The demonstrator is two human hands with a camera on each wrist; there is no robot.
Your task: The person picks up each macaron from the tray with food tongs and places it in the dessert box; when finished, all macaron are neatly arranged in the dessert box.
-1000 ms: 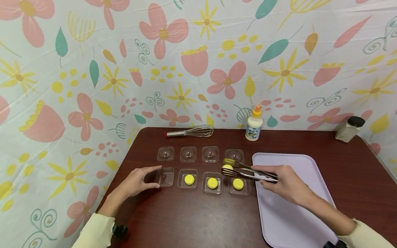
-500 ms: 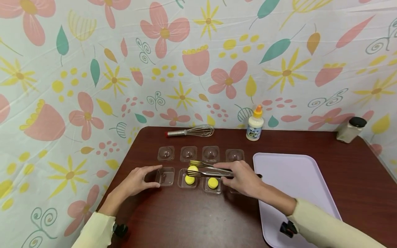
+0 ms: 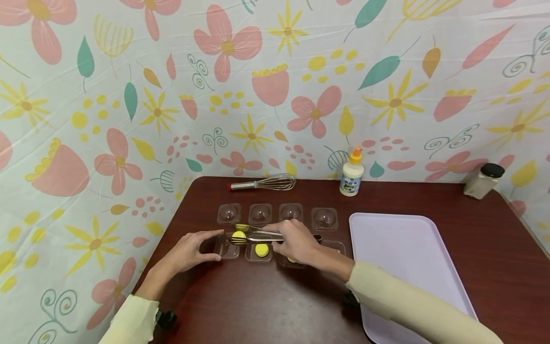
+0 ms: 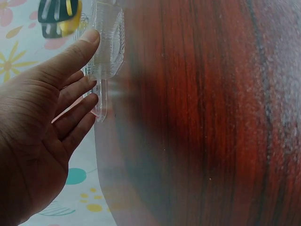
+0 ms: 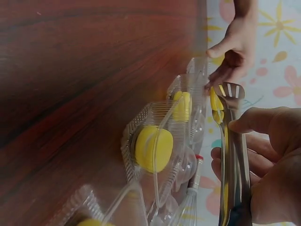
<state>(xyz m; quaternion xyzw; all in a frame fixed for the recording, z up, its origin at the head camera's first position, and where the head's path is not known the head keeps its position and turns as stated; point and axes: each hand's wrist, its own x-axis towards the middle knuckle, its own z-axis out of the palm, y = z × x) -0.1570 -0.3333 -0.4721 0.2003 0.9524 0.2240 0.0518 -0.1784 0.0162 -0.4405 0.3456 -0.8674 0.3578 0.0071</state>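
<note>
In the head view, my right hand (image 3: 296, 243) grips metal tongs (image 3: 268, 240). Between their slotted ends is a yellow macaron (image 3: 238, 234), above the leftmost clear plastic box (image 3: 230, 252). My left hand (image 3: 189, 251) is at that box's left side, thumb and index finger apart with their tips by its corners. The left wrist view shows the thumb (image 4: 82, 47) against the clear plastic. A macaron (image 3: 261, 250) sits in the second box; the third box's macaron (image 3: 292, 260) is partly hidden by my right hand, and the fourth is covered too. Domed lids (image 3: 229, 213) lie behind the boxes.
A pale lilac tray (image 3: 399, 267) lies at the right, under my right forearm. Along the back are a whisk (image 3: 270, 183), a white bottle with an orange cap (image 3: 352, 179) and a black-lidded jar (image 3: 484, 181). A flowered cloth (image 3: 275, 119) hangs behind the table.
My right hand has carried the macaron in the tongs leftward, from above the fourth box past the second to the leftmost. My left hand has kept its place.
</note>
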